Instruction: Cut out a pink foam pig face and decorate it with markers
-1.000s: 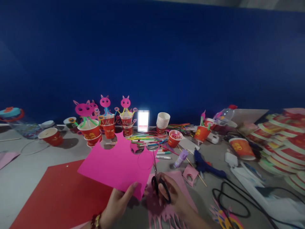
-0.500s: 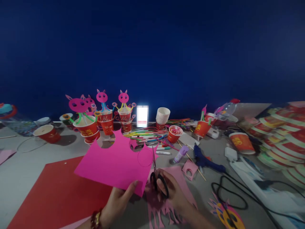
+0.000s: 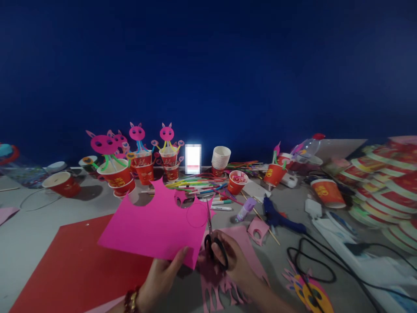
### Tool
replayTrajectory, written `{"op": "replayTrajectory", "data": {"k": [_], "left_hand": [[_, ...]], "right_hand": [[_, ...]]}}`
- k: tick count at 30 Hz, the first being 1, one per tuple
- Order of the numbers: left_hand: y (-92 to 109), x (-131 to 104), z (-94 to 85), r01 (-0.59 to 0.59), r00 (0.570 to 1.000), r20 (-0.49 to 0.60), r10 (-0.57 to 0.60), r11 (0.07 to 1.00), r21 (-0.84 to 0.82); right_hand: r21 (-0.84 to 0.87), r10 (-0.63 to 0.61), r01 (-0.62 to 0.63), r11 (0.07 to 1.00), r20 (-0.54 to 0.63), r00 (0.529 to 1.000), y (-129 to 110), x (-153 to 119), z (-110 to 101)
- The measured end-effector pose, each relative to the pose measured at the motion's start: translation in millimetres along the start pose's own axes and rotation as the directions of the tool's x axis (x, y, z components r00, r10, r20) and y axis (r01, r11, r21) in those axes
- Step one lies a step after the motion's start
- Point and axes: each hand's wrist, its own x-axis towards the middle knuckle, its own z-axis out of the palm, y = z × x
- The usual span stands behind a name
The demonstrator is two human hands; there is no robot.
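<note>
blue wall [image 3: 208, 74] stands behind a grey table [image 3: 26, 208]. red paper [image 3: 84, 265] lies at left, partly hidden by the pink sheet [image 3: 150, 230], whose lower edge the left hand [image 3: 163, 278] pinches above the table. apart from it, the right hand [image 3: 235, 257] grips scissors [image 3: 210, 228] by the handles, blades up at the sheet's right edge. a purple glue stick [image 3: 246, 209] lies farther right.

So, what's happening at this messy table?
A person's left hand holds a bright pink sheet with rounded pieces missing from its far edge. The right hand holds scissors, blades at the sheet's right edge, beside an outlined circle not yet cut out. Beyond, pink paper figures stand in red cups.
</note>
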Motion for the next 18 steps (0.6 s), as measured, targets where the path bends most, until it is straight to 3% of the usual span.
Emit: {"op": "replayTrajectory", "data": {"k": [6,12,18], "left_hand": [[-1.7,1.2,-1.0,0.02,0.997,0.078,-0.019,1.0,-0.013],[-0.1,1.3,0.0,-0.002,0.997,0.071,0.004,1.0,-0.029],[-11.6,2.7,-0.7,-0.004,0.998,0.062,0.004,1.0,0.004]], "right_hand": [[-0.035,-0.025,0.025,0.999,-0.008,1.0,3.6,-0.6,0.0],[-0.097,-0.062,0.06,0.993,-0.024,0.998,6.8,-0.3,-0.8],[-0.112,-0.115,0.107,0.988,-0.06,0.992,9.6,-0.8,0.5]]}}
